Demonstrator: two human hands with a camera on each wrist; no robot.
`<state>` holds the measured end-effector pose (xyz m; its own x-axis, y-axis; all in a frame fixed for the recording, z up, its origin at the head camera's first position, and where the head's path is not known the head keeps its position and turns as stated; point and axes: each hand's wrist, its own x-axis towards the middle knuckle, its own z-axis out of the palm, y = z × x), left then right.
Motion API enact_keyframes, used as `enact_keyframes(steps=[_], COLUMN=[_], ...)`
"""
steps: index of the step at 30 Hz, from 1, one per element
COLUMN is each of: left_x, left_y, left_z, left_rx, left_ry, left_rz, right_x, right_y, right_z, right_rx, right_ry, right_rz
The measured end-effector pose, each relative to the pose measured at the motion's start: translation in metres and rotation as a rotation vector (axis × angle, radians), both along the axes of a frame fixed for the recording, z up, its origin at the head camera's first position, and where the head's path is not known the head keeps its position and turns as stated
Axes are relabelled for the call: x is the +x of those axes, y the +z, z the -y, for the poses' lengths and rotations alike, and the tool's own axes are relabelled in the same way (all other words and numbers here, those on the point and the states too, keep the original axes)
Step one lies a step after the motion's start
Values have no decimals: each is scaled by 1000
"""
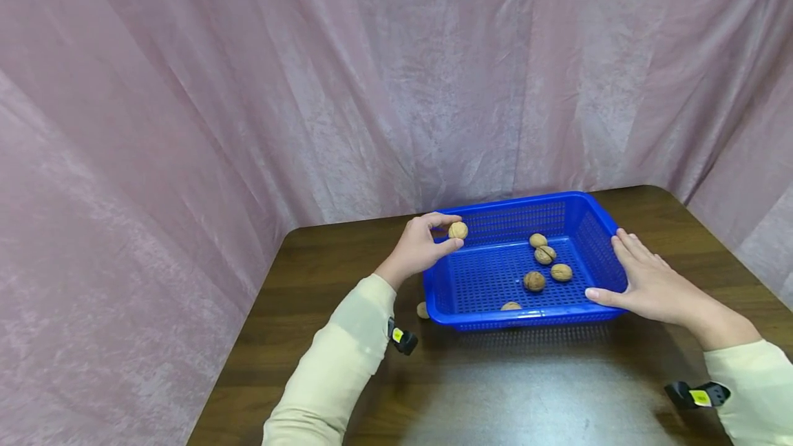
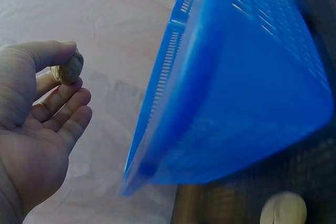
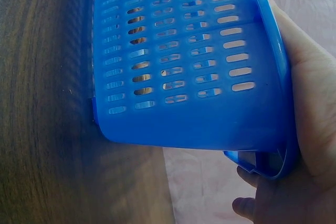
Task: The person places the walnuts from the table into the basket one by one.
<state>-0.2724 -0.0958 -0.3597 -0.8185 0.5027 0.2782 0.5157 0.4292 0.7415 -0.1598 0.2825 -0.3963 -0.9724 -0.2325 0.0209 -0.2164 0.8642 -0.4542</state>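
My left hand (image 1: 421,250) pinches a walnut (image 1: 458,230) between thumb and fingers, above the left end of a blue plastic basket (image 1: 436,301). In the left wrist view the walnut (image 2: 69,68) sits at the fingertips, and the other fingers curve loosely below it. My right hand (image 1: 657,288) rests on the basket's front right corner, its thumb over the front rim and its fairly straight fingers along the right rim. Several walnuts (image 1: 534,281) lie inside the basket, mostly in its right half. Another walnut (image 1: 423,310) is on the table, close to the basket's left side.
The basket stands on a dark wooden table (image 1: 322,281) with rounded back corners. Pink curtains (image 1: 384,88) hang behind the table and along its sides. Each sleeve carries a small black wrist camera (image 1: 403,339).
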Motion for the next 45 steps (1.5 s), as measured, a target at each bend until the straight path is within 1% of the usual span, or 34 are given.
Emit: enact_keyframes(steps=[4,9,14,16,20,24,27,30,32,36,40,45], left_x=[-6,-14,-20,-23,-29,-37,-42,-47,-50,-51,-50,-48], left_y=[1,-2,-5,-5,-1,3,2,-4,-11,-28,-40,-45], left_z=[-17,-37,-52,-58,-67,-73,-75,-74,-73,-71,-69,-69], left_rx=[-15,-59,-73,-77,-78,-82,-89,-90,-86,-99,-163,-267], left_ry=[-7,-25,-31,-23,-9,3,22,39,46,44,28,7], left_rz=[27,17,25,37,66,72,78,92,101,107,114,130], right_x=[2,4,7,7,8,9,10,12,15,19,20,22], right_y=[1,2,3,4,4,4,4,5,4,5,6,8], right_z=[0,1,2,2,2,2,2,3,4,7,9,9], right_rx=[1,4,4,9,18,20,18,14,13,12,15,20], right_ry=[-4,-7,-14,-20,-27,-26,-24,-21,-19,-13,-13,-23], right_rz=[5,10,15,12,-4,-5,5,11,11,10,11,8])
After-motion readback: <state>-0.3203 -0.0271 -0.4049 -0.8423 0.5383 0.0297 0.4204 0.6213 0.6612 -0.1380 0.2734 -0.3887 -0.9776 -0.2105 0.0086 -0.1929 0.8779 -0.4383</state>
